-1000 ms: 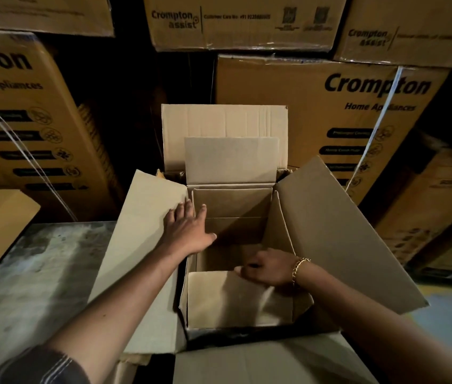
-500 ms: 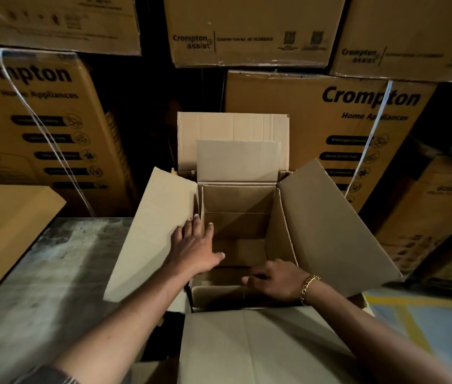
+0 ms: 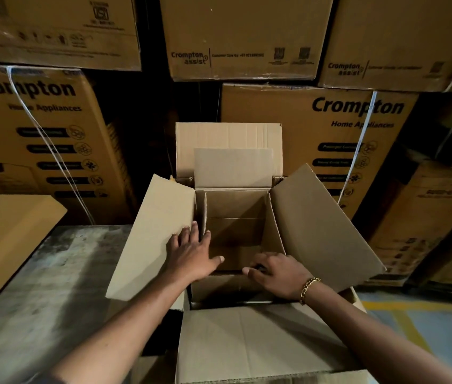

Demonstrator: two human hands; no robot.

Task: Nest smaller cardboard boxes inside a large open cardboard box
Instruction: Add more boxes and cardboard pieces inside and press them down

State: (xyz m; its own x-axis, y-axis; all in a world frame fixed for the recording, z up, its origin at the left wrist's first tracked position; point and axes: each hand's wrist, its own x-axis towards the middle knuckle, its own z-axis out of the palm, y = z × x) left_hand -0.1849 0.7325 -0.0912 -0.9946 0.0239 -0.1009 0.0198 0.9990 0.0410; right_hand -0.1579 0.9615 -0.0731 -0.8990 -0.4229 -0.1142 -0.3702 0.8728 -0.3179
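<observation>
A large open cardboard box stands in front of me, its four flaps spread outward. Inside it sits a smaller open cardboard box, upright, with its far flap raised against the large box's far flap. My left hand lies flat with spread fingers on the left flap, thumb over the smaller box's left rim. My right hand, with a gold bracelet on the wrist, curls its fingers over the near rim of the smaller box. The inside of the smaller box is dark and looks empty.
Stacked printed cartons form a wall close behind and to both sides. A worn grey surface lies to the left, with a flat cardboard piece on it. Painted floor shows at the right.
The smaller box has sunk deeper into the large box. Its near flap, earlier folded toward me, is now down inside. Both hands followed it downward and stayed on its edges.
</observation>
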